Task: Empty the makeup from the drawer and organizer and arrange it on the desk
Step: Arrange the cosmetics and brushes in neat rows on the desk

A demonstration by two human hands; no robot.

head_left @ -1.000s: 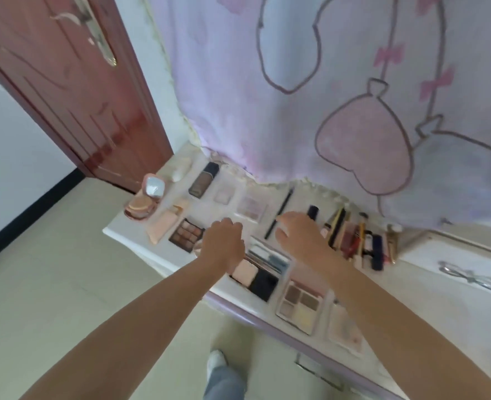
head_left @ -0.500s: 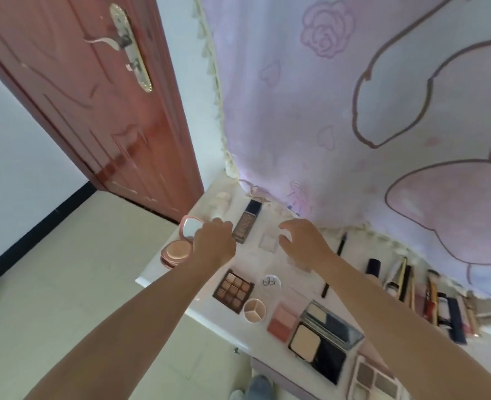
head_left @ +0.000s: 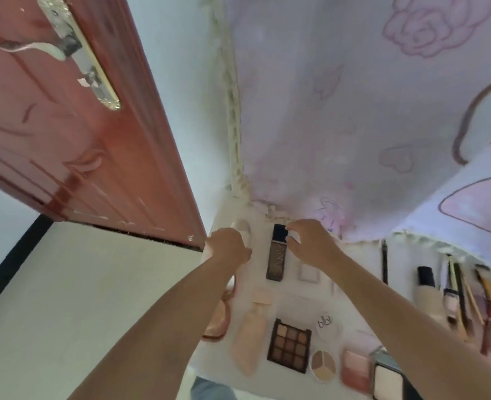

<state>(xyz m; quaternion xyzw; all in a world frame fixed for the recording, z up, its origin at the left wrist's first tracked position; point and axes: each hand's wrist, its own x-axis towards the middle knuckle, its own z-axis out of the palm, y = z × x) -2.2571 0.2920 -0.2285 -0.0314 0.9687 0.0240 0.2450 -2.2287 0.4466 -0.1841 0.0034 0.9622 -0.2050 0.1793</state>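
Observation:
On the white desk (head_left: pixel 296 301), makeup lies in rows. A dark foundation bottle (head_left: pixel 276 259) lies flat near the back left corner. My right hand (head_left: pixel 310 243) hovers over its dark cap, fingers curved, fingertips touching the cap's right edge. My left hand (head_left: pixel 228 246) is curled against a small white bottle (head_left: pixel 242 228) at the far corner, which it partly hides. In front lie a peach tube (head_left: pixel 250 336), a brown eyeshadow palette (head_left: pixel 289 345), a round white lid (head_left: pixel 326 324), a three-shade pot (head_left: pixel 323 365) and a pink blush (head_left: pixel 355 370).
A red wooden door (head_left: pixel 79 140) stands close to the desk's left end. A pink printed cloth (head_left: pixel 354 111) hangs over the desk's back edge. A black pencil (head_left: pixel 384 261) and a row of sticks and tubes (head_left: pixel 469 301) lie to the right. A pink compact (head_left: pixel 218 321) sits at the left edge.
Both hands have moved from the middle of the desk to its back left corner. The view has swung left and up with them.

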